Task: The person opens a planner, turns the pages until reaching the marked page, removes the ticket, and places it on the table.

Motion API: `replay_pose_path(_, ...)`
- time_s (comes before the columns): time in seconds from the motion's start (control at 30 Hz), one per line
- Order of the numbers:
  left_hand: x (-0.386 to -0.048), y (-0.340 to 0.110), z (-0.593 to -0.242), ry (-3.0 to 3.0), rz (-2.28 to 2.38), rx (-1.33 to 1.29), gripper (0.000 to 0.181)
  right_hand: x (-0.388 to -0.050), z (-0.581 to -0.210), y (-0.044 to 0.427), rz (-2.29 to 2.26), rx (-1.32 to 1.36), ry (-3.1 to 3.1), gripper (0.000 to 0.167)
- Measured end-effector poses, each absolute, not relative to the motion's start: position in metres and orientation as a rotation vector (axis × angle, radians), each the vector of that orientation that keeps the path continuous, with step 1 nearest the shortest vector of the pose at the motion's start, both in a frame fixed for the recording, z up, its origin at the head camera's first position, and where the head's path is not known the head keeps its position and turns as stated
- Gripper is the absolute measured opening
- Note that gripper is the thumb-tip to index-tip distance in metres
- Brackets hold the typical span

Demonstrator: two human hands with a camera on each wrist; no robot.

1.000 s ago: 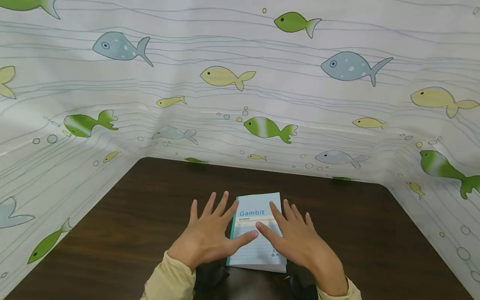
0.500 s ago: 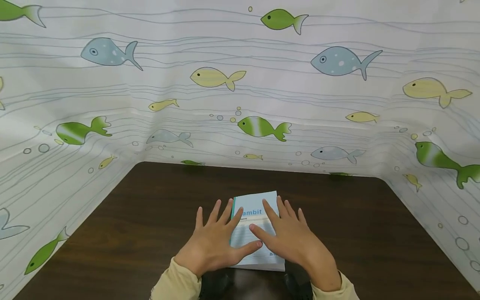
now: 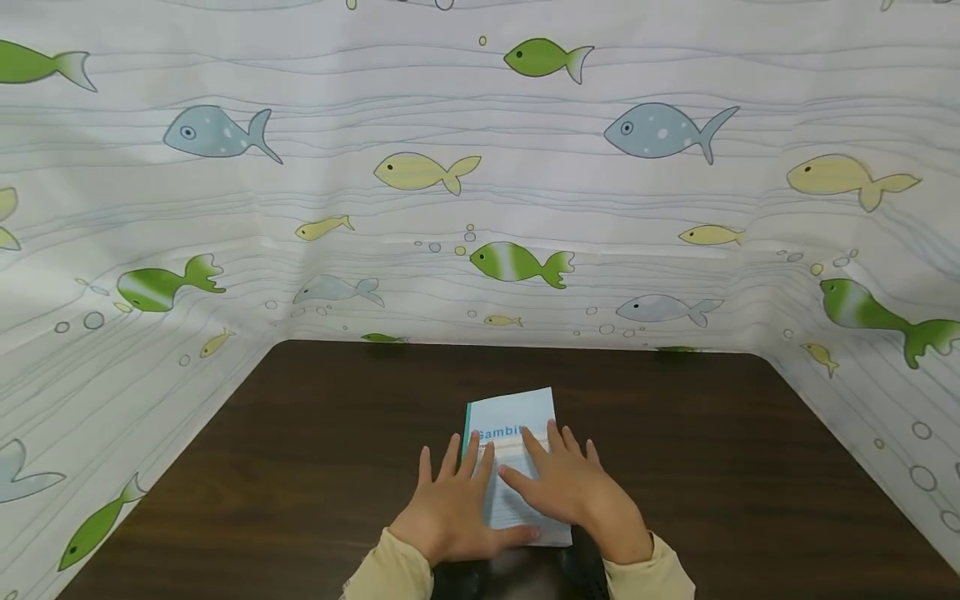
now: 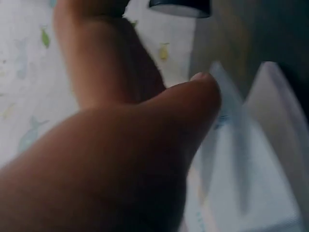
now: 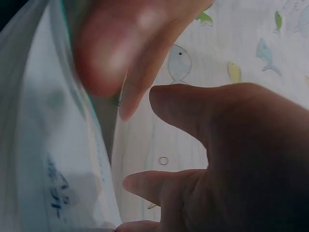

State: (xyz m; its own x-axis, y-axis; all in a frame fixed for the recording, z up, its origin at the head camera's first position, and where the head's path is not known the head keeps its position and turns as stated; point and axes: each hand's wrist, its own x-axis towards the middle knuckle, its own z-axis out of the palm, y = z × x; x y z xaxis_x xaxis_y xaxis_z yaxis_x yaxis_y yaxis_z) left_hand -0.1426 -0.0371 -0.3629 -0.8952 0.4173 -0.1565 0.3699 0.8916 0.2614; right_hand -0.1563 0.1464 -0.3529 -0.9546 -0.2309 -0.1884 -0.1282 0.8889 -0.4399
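A light blue notebook marked "Gambit", with a green spine edge on its left, lies on the dark wooden table. Over its left and lower side my left hand is spread, fingers straight, thumb across the bottom edge. My right hand spreads over its right side, with thumb and index finger above the cover. Whether either palm touches the cover, I cannot tell. Part of the notebook cover shows beside the thumb in the left wrist view. In the right wrist view, the notebook stands at left, apart from most fingers.
Dark wooden table extends on both sides of the hands. White sheeting printed with fish stands around the back and sides. A black object is partly visible under the right wrist.
Both hands have come lower in the head view and nearer the notebook, the left one also shifting right. The head view has tilted slightly. Fingers stay spread.
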Motion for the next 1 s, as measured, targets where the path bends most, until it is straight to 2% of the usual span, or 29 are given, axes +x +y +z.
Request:
replay_pose_path(0.3,-0.146,-0.036,-0.401,2.813,0.406,0.618,0.119,-0.163,-0.376,0.144,-0.623,-0.223,2.828,0.076)
replay_pose_path(0.73,-0.151,-0.054,-0.448,2.971,0.642,0.938,0.115,-0.162,-0.404,0.157,-0.613,-0.225,2.897,0.073)
replay_pose_path(1.0,-0.150,-0.070,-0.459,3.044,0.775,0.980,0.106,-0.166,-0.433,0.155,-0.909,-0.331,3.039,0.066)
